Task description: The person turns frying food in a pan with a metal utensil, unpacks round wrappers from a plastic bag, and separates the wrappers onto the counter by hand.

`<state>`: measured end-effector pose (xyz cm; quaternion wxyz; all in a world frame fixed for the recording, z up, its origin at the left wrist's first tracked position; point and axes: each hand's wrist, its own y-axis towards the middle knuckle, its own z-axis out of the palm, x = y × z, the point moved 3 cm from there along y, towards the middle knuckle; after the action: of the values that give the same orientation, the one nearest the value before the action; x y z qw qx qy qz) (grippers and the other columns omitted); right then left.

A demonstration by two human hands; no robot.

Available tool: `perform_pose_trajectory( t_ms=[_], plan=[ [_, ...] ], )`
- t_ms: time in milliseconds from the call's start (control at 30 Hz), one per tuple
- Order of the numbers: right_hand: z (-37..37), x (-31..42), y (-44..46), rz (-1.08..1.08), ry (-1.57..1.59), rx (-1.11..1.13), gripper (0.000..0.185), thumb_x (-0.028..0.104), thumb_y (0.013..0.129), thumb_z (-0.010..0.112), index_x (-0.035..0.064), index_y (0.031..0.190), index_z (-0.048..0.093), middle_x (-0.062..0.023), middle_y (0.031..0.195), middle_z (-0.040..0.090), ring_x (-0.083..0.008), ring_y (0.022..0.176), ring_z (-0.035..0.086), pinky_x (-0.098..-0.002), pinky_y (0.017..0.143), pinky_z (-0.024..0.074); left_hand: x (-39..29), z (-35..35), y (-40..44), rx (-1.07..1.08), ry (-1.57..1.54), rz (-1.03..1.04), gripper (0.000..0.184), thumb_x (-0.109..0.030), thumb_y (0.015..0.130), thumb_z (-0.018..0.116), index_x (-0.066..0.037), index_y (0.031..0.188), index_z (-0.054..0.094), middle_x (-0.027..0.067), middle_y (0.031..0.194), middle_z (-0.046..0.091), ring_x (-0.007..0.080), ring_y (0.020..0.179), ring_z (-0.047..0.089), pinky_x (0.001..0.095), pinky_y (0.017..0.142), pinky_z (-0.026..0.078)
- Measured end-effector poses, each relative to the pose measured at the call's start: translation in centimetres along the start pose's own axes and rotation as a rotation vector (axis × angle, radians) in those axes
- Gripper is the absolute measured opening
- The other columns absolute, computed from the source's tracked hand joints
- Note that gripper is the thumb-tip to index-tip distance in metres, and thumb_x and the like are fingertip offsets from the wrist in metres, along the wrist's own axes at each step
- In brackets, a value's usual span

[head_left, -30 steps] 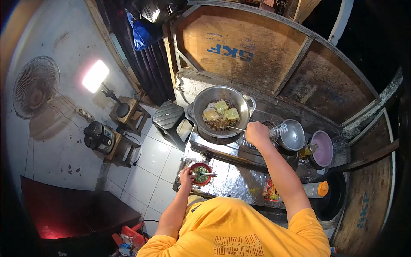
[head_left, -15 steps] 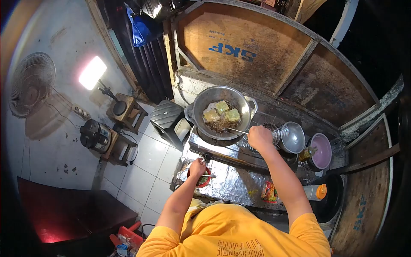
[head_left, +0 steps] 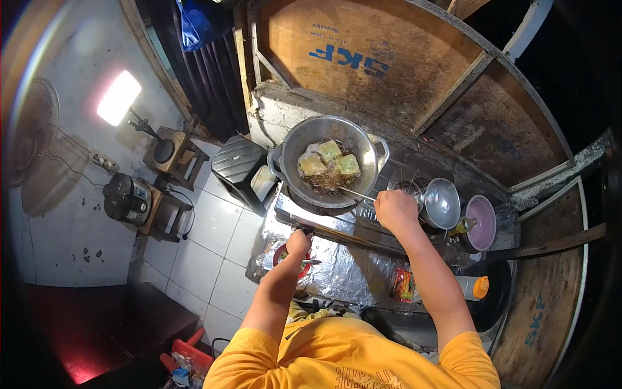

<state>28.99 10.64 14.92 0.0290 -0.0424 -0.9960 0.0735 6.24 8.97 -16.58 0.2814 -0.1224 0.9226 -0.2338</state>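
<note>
Three flat yellow-green squares (head_left: 329,151) in brown, frothy oil (head_left: 322,184), inside a round grey metal wok (head_left: 367,154).
From here, the right hand (head_left: 396,211) grips a thin metal utensil (head_left: 356,194), tip in the oil; the left hand (head_left: 299,242), its fingers too hidden to tell, partly covers a round red bowl (head_left: 279,253) on crinkled silver foil (head_left: 343,272).
</note>
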Motion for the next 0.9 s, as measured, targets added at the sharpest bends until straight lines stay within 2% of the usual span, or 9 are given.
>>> perform_pose_trajectory(
  t_ms=[467, 533, 900],
  plan=[
    [0.4, -0.2, 0.2, 0.001, -0.014, 0.002, 0.02, 0.015, 0.082, 0.058, 0.0021, 0.08, 0.073, -0.022, 0.084, 0.07, -0.0374, 0.08, 0.07, -0.0461, 0.073, 0.0562, -0.1, -0.6, -0.1, -0.033, -0.038, 0.033, 0.038, -0.036, 0.082, 0.071, 0.001, 0.09, 0.072, 0.0234, 0.093, 0.07, 0.0382, 0.089, 0.068, 0.0456, 0.081, 0.053],
    [1.1, -0.6, 0.4, 0.019, -0.044, 0.006, 0.025, 0.028, 0.087, 0.058, 0.0074, 0.085, 0.073, -0.0174, 0.082, 0.07, -0.0364, 0.079, 0.068, -0.047, 0.073, 0.0549, -0.2, -0.6, -0.1, -0.034, -0.046, 0.024, 0.038, -0.036, 0.082, 0.071, 0.001, 0.09, 0.072, 0.0235, 0.093, 0.07, 0.0382, 0.09, 0.068, 0.0455, 0.081, 0.053],
    [1.0, -0.5, 0.3, 0.031, -0.024, -0.005, 0.024, 0.027, 0.087, 0.06, 0.0073, 0.085, 0.073, -0.0176, 0.082, 0.07, -0.0367, 0.078, 0.068, -0.0467, 0.073, 0.055, -0.1, -0.4, -0.1, -0.052, -0.033, 0.057, 0.036, -0.034, 0.082, 0.07, 0.001, 0.09, 0.072, 0.0235, 0.093, 0.069, 0.0388, 0.09, 0.068, 0.0457, 0.081, 0.053]
  ],
)
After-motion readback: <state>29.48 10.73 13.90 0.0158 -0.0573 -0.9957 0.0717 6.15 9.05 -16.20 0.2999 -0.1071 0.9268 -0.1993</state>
